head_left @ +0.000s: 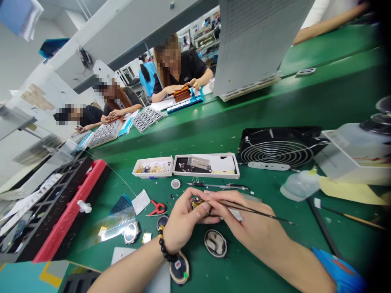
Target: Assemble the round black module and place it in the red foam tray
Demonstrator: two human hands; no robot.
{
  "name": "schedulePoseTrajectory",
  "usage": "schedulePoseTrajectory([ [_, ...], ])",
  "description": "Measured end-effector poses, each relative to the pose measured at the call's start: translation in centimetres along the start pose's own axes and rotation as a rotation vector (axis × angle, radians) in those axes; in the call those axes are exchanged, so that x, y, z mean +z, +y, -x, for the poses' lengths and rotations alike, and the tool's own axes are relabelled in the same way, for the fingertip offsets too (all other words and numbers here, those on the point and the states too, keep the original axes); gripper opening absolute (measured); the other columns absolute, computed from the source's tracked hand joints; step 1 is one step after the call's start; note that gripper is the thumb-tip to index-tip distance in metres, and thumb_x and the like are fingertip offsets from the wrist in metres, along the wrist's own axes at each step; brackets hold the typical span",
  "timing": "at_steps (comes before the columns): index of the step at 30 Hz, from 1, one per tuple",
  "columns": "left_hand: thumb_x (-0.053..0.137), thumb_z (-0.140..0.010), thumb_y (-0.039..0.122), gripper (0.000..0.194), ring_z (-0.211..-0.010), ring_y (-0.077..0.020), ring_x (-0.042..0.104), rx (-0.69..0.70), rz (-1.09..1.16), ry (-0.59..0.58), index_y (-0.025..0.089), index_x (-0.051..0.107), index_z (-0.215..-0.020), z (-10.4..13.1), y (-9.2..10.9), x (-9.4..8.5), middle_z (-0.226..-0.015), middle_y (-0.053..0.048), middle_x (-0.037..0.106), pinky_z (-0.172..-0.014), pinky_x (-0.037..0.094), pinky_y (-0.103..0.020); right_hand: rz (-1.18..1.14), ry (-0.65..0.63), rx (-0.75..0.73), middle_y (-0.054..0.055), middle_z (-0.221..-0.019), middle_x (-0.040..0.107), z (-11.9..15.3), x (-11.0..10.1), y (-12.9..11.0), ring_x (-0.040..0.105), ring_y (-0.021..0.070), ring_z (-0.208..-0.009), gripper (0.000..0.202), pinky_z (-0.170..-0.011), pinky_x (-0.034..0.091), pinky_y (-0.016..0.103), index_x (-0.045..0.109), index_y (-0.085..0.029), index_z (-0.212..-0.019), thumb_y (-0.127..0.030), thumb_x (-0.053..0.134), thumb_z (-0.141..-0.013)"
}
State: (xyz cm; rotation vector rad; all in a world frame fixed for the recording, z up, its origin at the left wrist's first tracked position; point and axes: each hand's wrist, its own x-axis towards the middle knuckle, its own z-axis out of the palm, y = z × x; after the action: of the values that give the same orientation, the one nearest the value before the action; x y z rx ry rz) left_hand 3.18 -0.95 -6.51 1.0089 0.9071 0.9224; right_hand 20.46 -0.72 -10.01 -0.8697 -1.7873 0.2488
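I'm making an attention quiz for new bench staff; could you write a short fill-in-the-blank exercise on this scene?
1. The right hand holds dark tweezers, and the bead bracelet is on the ____ wrist.
2. The small clip-like tool beside the left hand is mainly ____ in colour.
3. Beyond the pen stand ____ shallow white trays.

Missing words: left; red; two.

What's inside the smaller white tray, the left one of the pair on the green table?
The smaller white tray holds gold-coloured rings and other small loose parts. Whatever lies underneath those pieces is covered and can't be seen.
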Motion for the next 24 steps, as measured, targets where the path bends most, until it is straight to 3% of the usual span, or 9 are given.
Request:
schedulePoseTrajectory([
  [12,0.08,-0.086,0.032,0.033,-0.088,-0.0158,0.076,-0.015,0.106,-0.088,0.016,0.057,-0.102,0.1,0.4,0.0,-0.095,-0.004,0.072,-0.08,0.063,-0.025,-0.116,0.031,-0.038,0.0,-0.104,0.082,-1.0,-0.8,0.4,0.079,0.0148,-0.093,0.02,-0.08,0.064,0.019,0.067,-0.028,-0.116,-0.02,0.06,-0.099],
  [24,0.078,-0.087,0.03,0.03,-0.089,-0.015,0.076,-0.007,0.089,-0.053,0.015,0.056,-0.1,0.2,0.1,0.1,-0.095,-0.004,0.073,-0.081,0.064,-0.025,-0.061,0.0,-0.049,0.001,-0.111,0.081,-0.2,-0.4,1.0,0.079,0.0134,-0.094,0.025,-0.08,0.063,0.018,0.063,-0.027,-0.123,-0.02,0.058,-0.101],
])
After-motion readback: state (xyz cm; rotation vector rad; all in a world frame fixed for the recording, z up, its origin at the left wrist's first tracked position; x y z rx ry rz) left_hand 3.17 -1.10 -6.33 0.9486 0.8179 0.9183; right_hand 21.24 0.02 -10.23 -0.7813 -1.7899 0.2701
